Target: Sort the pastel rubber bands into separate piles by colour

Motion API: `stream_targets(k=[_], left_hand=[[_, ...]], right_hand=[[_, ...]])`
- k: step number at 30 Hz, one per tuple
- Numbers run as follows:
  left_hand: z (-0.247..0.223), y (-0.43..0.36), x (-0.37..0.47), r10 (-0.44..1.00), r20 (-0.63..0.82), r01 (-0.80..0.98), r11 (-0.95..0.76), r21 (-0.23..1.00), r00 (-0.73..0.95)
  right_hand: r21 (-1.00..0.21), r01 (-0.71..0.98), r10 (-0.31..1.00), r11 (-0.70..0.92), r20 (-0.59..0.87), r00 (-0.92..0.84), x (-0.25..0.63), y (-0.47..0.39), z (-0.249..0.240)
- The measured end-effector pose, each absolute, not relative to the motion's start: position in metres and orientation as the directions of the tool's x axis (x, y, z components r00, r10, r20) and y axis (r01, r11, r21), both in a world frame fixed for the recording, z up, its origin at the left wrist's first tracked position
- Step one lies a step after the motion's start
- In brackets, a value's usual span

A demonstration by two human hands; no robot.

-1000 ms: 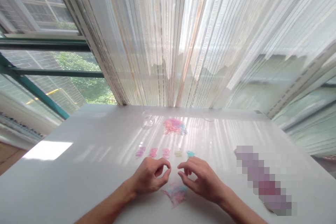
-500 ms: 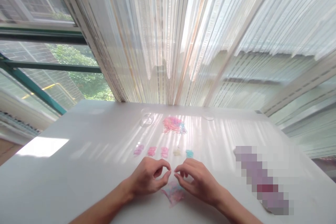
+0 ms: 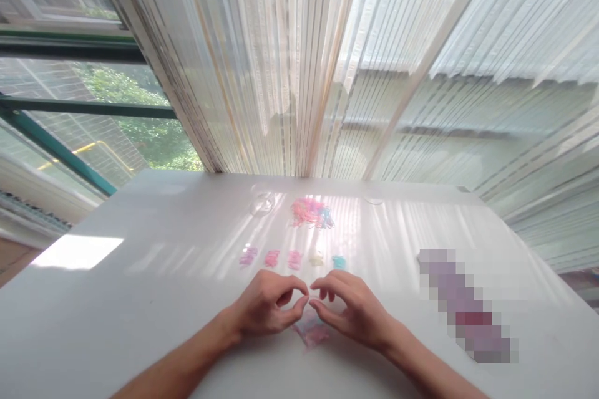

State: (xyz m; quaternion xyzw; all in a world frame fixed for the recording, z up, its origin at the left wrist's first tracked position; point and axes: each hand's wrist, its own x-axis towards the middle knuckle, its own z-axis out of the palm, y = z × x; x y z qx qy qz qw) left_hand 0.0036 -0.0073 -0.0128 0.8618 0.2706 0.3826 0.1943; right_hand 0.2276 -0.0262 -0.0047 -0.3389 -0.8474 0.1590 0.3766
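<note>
My left hand (image 3: 274, 302) is curled, thumb and index tips pressed together; what lies between them, if anything, is too small to make out. Facing it, almost touching, is my right hand (image 3: 353, 308), its thumb and index tips slightly apart with nothing visible between them. Under the fingertips lies a crumpled translucent pink and bluish piece (image 3: 312, 331), partly hidden by the hands. Just beyond sits a row of small piles of thin pieces: purple (image 3: 248, 256), deep pink (image 3: 272, 258), light pink (image 3: 294, 259), cream (image 3: 317, 258) and teal (image 3: 339, 261).
Farther back on the white table (image 3: 154, 318) is a larger mixed heap (image 3: 311, 212) of pink, purple and blue thin pieces. Clear round items lie left (image 3: 262, 204) and right (image 3: 374, 201) of it. A blurred purple oblong (image 3: 463, 305) lies at right. Striped curtains (image 3: 299, 62) hang behind.
My right thumb and index tips have moved apart. My left hand keeps its pinch, shifted slightly towards the right hand. The view has tilted a little downward; the piles look unchanged.
</note>
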Motion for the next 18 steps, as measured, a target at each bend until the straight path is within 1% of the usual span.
stream_targets(k=[18], left_hand=[[-0.0114,-0.0035,-0.0009,0.648,0.511,0.367,-0.752,0.548,0.565]], right_hand=[[-0.524,0.46,0.698,0.716,0.525,-0.487,0.2289,-0.0253,-0.0016]])
